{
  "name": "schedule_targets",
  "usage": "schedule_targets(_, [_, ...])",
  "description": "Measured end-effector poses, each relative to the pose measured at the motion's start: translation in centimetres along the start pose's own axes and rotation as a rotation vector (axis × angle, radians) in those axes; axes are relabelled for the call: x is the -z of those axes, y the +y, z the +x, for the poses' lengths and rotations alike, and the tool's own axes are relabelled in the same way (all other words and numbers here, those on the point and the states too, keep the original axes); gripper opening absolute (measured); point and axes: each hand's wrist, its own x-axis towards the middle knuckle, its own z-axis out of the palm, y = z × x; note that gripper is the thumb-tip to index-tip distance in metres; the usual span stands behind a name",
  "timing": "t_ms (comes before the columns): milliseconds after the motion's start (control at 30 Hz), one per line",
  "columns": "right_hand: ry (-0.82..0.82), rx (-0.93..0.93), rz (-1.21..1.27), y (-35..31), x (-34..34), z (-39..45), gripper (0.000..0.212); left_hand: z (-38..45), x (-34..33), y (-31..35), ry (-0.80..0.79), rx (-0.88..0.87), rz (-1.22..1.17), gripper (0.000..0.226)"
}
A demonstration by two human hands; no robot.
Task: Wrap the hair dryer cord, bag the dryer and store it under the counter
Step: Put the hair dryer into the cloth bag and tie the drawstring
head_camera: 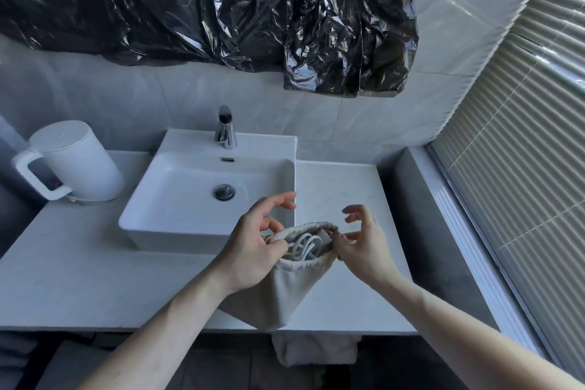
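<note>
Dryer body hidden inside cloth bag (296, 282); only white cord (305, 247) loops and possibly the plug show at its mouth. Towel (313, 350) below counter (95, 279) mostly hidden.

bag (286, 291): matt cloth | sink (177, 187): glossy ceramic | faucet (225, 130): shiny metal | sheet (221, 3): glossy plastic

Your left hand (253, 250) and right hand (364, 247) are both bare, with no gloves, rings or watch. Your forearms are uncovered too, and no sleeve shows anywhere along them.
</note>
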Motion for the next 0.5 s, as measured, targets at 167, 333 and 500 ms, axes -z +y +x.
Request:
schedule_targets(167, [-0.452, -0.293, -0.134, 0.9, 1.1, 0.6, 0.012, 0.1, 0.0, -0.1, -0.009, 0.014, -0.027, 0.081])
schedule_targets(333, [-0.372, -0.268, -0.127, 1.1, 2.1, 0.0, 0.018, -0.8, 0.8, -0.9, 0.017, 0.05, -0.033, 0.082])
schedule_targets(500, [-0.579, -0.32, -0.152, 0.9, 1.3, -0.9, 0.025, -1.6, 1.3, -1.1, 0.018, 0.063, -0.027, 0.077])
